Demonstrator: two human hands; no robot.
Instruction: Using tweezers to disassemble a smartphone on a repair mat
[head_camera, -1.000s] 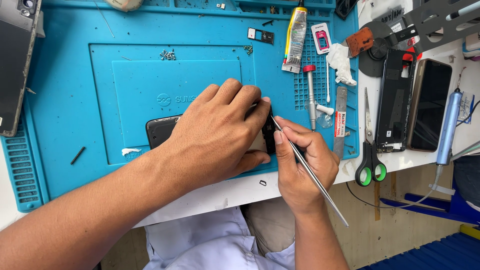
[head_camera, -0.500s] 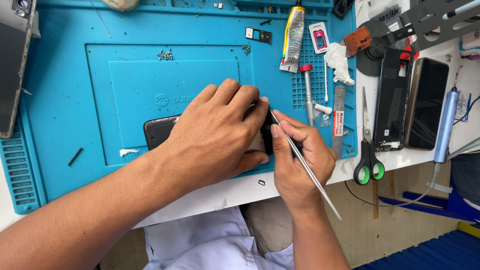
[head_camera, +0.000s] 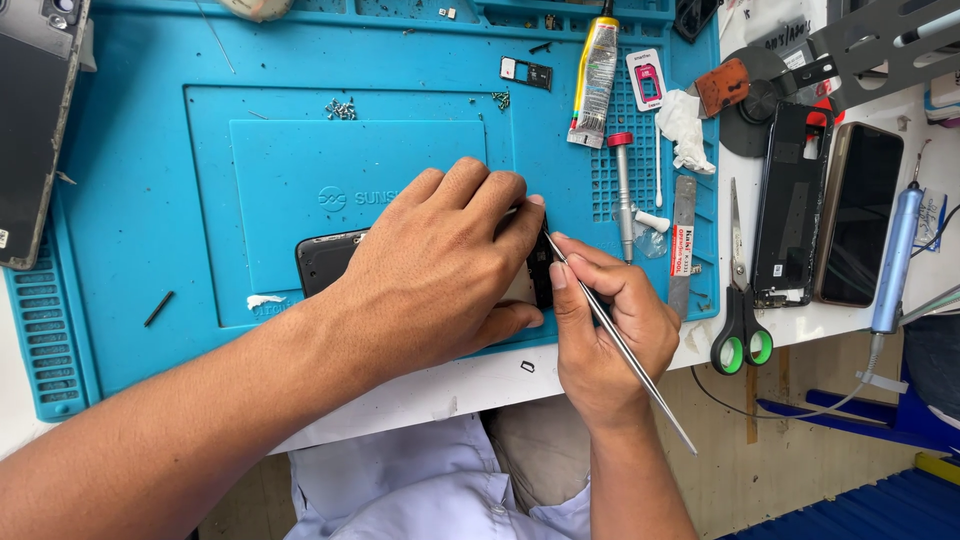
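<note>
Phone (head_camera: 325, 262), dark and lying flat on the blue mat (head_camera: 130, 200), is pinned under the left hand (head_camera: 440, 275), whose grip presses down on it. Right hand (head_camera: 600, 330) pinches thin tweezers (head_camera: 620, 345), tips at the phone's right end. Loose screws (head_camera: 341, 109) sit apart on the mat, so the phone looks opened and the work unfinished.

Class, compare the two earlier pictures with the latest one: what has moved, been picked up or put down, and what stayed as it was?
Nothing visibly changed. The left hand still presses down on the dark phone on the blue mat, and the right hand still holds the metal tweezers with the tip at the phone's right end. The scissors lie where they were.
</note>
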